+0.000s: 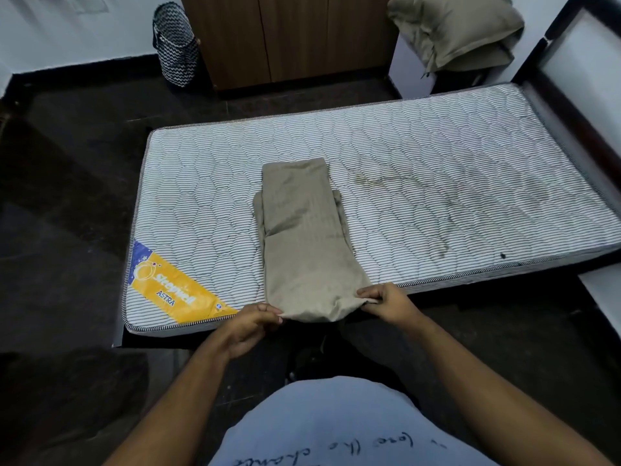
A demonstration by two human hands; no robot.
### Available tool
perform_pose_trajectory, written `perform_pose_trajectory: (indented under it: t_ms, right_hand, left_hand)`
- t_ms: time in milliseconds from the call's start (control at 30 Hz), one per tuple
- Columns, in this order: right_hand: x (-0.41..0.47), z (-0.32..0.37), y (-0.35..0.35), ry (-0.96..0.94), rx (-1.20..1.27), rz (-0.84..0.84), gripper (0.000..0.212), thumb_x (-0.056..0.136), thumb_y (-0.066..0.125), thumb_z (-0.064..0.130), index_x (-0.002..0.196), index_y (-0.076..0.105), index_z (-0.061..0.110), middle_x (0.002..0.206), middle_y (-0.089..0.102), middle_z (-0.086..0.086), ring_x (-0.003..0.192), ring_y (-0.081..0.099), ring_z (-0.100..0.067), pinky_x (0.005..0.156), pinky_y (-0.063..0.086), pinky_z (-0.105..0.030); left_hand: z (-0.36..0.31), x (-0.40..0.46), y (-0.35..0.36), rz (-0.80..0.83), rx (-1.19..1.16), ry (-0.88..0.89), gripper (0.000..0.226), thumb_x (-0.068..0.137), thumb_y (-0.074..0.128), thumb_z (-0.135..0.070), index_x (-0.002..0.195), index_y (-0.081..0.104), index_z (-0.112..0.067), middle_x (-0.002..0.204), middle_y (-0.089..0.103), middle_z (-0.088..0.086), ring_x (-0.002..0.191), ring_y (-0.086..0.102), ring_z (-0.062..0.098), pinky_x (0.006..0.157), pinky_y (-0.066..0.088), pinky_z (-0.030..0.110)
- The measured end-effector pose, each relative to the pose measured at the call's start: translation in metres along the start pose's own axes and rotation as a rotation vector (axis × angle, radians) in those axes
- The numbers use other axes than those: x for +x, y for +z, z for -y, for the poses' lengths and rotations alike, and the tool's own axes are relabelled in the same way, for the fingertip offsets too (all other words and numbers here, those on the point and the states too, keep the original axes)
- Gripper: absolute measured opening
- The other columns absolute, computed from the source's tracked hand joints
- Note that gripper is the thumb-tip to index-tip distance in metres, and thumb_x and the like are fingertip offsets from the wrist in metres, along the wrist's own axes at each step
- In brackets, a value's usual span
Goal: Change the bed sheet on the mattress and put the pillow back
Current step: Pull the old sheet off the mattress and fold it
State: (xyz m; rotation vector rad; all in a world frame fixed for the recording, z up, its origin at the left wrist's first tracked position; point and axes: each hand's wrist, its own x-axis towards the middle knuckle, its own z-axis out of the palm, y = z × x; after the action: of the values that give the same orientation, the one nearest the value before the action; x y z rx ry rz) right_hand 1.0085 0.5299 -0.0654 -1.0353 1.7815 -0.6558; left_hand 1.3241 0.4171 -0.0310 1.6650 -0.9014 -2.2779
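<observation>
— On the bare striped quilted mattress point(403, 183), near its middle and reaching to the near edge, we see the folded beige bed sheet point(305, 237) lying as a long strip. Where do our hands sit?

— At the sheet's near end. Our left hand point(248, 326) pinches the left corner with its fingers point(270, 314) curled round the cloth; our right hand point(386, 302) pinches the right corner the same way.

— And the pillow?

— We see the beige pillow point(457, 31) well apart from the sheet, resting on something beyond the mattress's far right corner. A black-and-white zigzag basket point(174, 45) stands on the dark floor point(67, 196) beside the brown wooden cabinet point(289, 38).

— The mattress label?

— A yellow and blue corner label point(168, 287), left of the sheet.
</observation>
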Motion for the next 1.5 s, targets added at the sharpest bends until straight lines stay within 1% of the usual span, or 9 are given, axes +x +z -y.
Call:
perform_pose_trajectory:
  t_ms: [167,400,567,767,900,1067,1233,1400,1500]
  right_hand:
    - [-0.009,-0.001,0.002,0.128,0.320,0.045,0.022,0.089,0.072,-0.001,0.112,0.072,-0.002,0.096,0.076,0.002,0.093,0.068,-0.006,0.078,0.051,-0.011]
    - [-0.001,0.008,0.022,0.378,0.753,-0.213,0.012,0.098,0.065,0.016,0.087,0.067,0.009,0.077,0.072,-0.005,0.064,0.065,-0.016,0.051,0.047,-0.024]
    - [0.008,0.005,0.029,0.635,0.917,-0.065,0.013,0.097,0.065,0.011,0.093,0.068,-0.001,0.081,0.077,-0.010,0.061,0.074,-0.018,0.051,0.061,-0.031]
    - [0.004,0.006,0.036,0.483,0.568,-0.012,0.008,0.098,0.064,0.006,0.097,0.069,0.001,0.078,0.074,-0.008,0.062,0.071,-0.016,0.054,0.056,-0.025]
    - [-0.006,0.003,0.033,0.294,0.534,-0.143,0.011,0.101,0.060,0.014,0.105,0.069,0.008,0.089,0.075,-0.002,0.084,0.069,-0.019,0.066,0.056,-0.024]
    - [-0.034,0.020,0.021,0.122,0.923,-0.139,0.018,0.088,0.061,0.013,0.106,0.062,0.010,0.093,0.077,0.000,0.088,0.073,-0.015,0.073,0.060,-0.026]
    - [-0.051,0.017,0.021,0.225,1.016,0.051,0.034,0.081,0.067,0.009,0.114,0.059,0.007,0.097,0.077,-0.005,0.090,0.074,-0.016,0.079,0.062,-0.031]
    - [-0.036,0.020,0.026,0.502,0.891,0.123,0.062,0.101,0.041,0.060,0.130,0.065,0.011,0.123,0.071,-0.009,0.117,0.067,-0.027,0.106,0.049,-0.045]
    - [-0.030,0.034,0.030,0.492,0.651,0.153,0.057,0.096,0.062,0.050,0.129,0.065,0.005,0.116,0.074,-0.012,0.111,0.070,-0.030,0.102,0.053,-0.047]
  left_hand:
    - [0.009,0.023,0.009,-0.195,-0.357,-0.026,0.020,0.098,0.060,-0.020,0.084,0.068,-0.007,0.075,0.067,0.005,0.063,0.061,0.018,0.060,0.052,0.031]
    - [0.015,0.031,0.020,-0.224,-0.045,-0.161,0.011,0.091,0.072,-0.006,0.098,0.065,-0.002,0.070,0.064,0.006,0.037,0.046,0.007,0.031,0.026,0.017]
    - [0.018,0.023,0.020,-0.093,0.097,-0.043,0.019,0.094,0.068,-0.008,0.113,0.071,-0.005,0.108,0.077,0.012,0.110,0.069,0.033,0.096,0.053,0.040]
    - [0.019,0.012,0.001,0.065,-0.020,0.047,0.036,0.089,0.068,-0.005,0.124,0.065,0.000,0.121,0.072,0.016,0.116,0.066,0.028,0.102,0.049,0.038]
    - [0.019,0.012,-0.011,0.013,-0.193,0.113,0.045,0.056,0.080,-0.015,0.098,0.065,-0.005,0.106,0.066,0.019,0.102,0.059,0.035,0.096,0.045,0.046]
    - [0.012,0.002,-0.014,-0.102,-0.335,0.161,0.024,0.071,0.053,-0.014,0.048,0.057,-0.019,0.056,0.052,0.000,0.063,0.042,0.022,0.052,0.042,0.028]
    - [0.021,0.004,-0.022,-0.005,-0.068,0.032,0.065,0.089,0.057,-0.073,0.123,0.071,-0.020,0.117,0.075,0.008,0.111,0.069,0.026,0.098,0.051,0.045]
    - [0.026,0.005,-0.001,-0.104,-0.094,0.142,0.047,0.093,0.071,-0.026,0.133,0.061,-0.004,0.114,0.075,0.011,0.105,0.072,0.027,0.097,0.056,0.046]
    - [0.008,-0.001,0.014,-0.040,-0.077,0.239,0.042,0.099,0.063,-0.026,0.136,0.059,-0.006,0.122,0.073,0.010,0.114,0.069,0.027,0.106,0.050,0.050]
